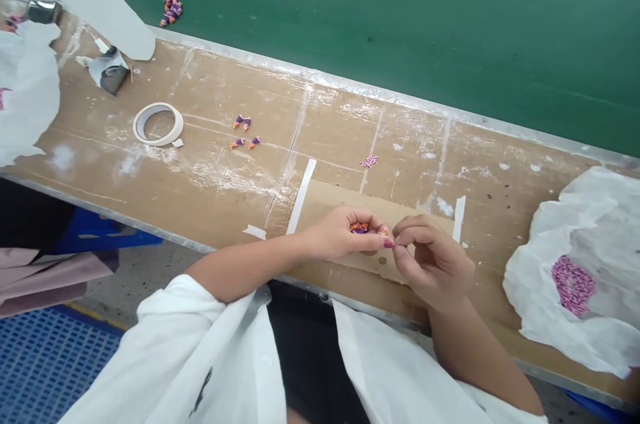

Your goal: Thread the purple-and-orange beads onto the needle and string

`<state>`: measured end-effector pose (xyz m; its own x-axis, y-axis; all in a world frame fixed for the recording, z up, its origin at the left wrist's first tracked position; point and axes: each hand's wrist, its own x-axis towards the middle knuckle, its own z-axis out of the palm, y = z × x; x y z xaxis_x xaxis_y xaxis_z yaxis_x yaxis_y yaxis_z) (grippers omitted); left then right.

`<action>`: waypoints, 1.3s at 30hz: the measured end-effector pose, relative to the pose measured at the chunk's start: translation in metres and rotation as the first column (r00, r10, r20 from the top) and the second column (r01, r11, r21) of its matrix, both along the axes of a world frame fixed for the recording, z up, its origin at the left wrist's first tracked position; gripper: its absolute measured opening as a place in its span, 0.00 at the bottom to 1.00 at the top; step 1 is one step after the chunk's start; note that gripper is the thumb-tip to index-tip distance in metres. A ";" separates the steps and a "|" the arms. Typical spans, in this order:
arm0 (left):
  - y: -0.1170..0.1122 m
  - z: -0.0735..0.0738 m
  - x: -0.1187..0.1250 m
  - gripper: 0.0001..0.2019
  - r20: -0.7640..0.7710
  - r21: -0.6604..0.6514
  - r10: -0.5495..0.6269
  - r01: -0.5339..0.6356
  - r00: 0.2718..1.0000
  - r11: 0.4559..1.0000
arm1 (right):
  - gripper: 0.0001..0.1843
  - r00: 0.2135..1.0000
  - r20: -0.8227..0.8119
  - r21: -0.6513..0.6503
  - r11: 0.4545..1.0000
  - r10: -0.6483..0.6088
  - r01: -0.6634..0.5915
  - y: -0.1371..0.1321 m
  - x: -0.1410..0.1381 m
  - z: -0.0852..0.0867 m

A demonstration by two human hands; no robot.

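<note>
My left hand (335, 234) is closed, with several small purple-and-orange figures (359, 228) in its curled fingers. One more small orange-and-white figure (384, 231) is pinched at its thumb and fingertip. Right beside it, the fingertips of my right hand (437, 261) are pressed together; whatever they hold is too small to make out. Both hands are over a cardboard sheet (333, 201) fixed with white tape strips (303, 196). Just beyond the sheet lies a little heap of pink-and-white bits (369, 162).
Several similar figures (247, 124) lie left of the sheet, near a tape roll (139, 125). More figures (173, 9) sit on the green surface (380, 31). White crumpled paper (540, 231) at right bears pink bits (574, 285). Another paper (30, 91) lies far left.
</note>
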<state>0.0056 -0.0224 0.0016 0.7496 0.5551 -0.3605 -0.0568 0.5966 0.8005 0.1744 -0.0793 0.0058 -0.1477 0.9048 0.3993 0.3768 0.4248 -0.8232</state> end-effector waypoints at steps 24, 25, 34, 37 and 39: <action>0.003 -0.006 0.003 0.25 0.066 -0.265 0.281 -0.255 0.957 0.930 | 0.08 0.780 0.590 -0.069 0.976 0.207 -0.207 0.003 0.020 0.005; 0.003 -0.006 0.003 0.25 0.063 -0.267 0.277 -0.251 0.959 0.931 | 0.08 0.773 0.601 -0.073 0.977 0.205 -0.202 0.003 0.020 0.004; 0.002 -0.002 0.003 0.25 0.079 -0.310 0.189 -0.156 0.979 0.938 | 0.11 0.963 0.270 0.061 0.998 -0.023 0.007 0.003 0.014 0.007; 0.001 -0.001 0.003 0.27 0.095 -0.347 0.122 -0.082 0.988 0.934 | 0.13 0.978 0.163 0.159 0.982 -0.130 0.104 0.001 0.007 0.002; 0.000 0.000 0.003 0.26 0.100 -0.362 0.083 -0.041 0.992 0.931 | 0.14 0.976 0.172 0.208 0.973 -0.133 0.095 0.001 0.002 -0.001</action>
